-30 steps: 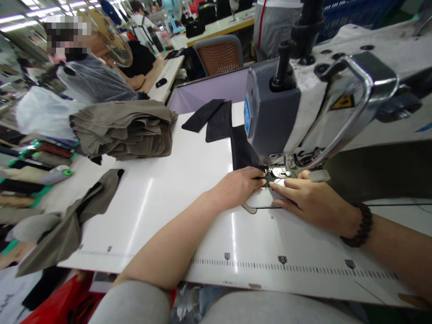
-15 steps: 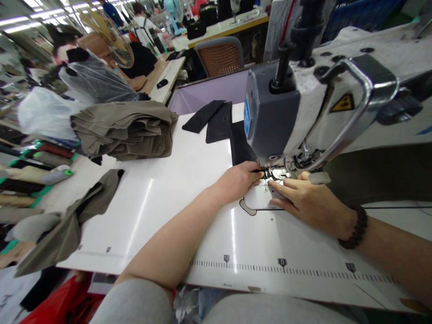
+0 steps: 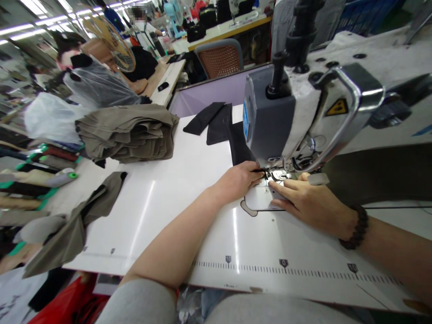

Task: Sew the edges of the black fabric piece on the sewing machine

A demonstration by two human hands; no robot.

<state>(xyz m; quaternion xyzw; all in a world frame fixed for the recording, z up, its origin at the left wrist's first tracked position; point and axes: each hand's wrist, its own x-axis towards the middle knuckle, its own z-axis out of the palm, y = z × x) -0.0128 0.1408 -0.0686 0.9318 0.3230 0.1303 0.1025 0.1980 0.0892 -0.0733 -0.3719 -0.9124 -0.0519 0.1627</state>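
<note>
Head view, left hand [image 3: 240,179] pinching black fabric strip [image 3: 240,146] at presser foot [image 3: 278,174], right hand [image 3: 308,202] flat, fingers extended.

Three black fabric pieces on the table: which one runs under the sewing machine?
The rightmost black piece, running to the presser foot by the left hand. The other two black pieces lie apart.
</note>
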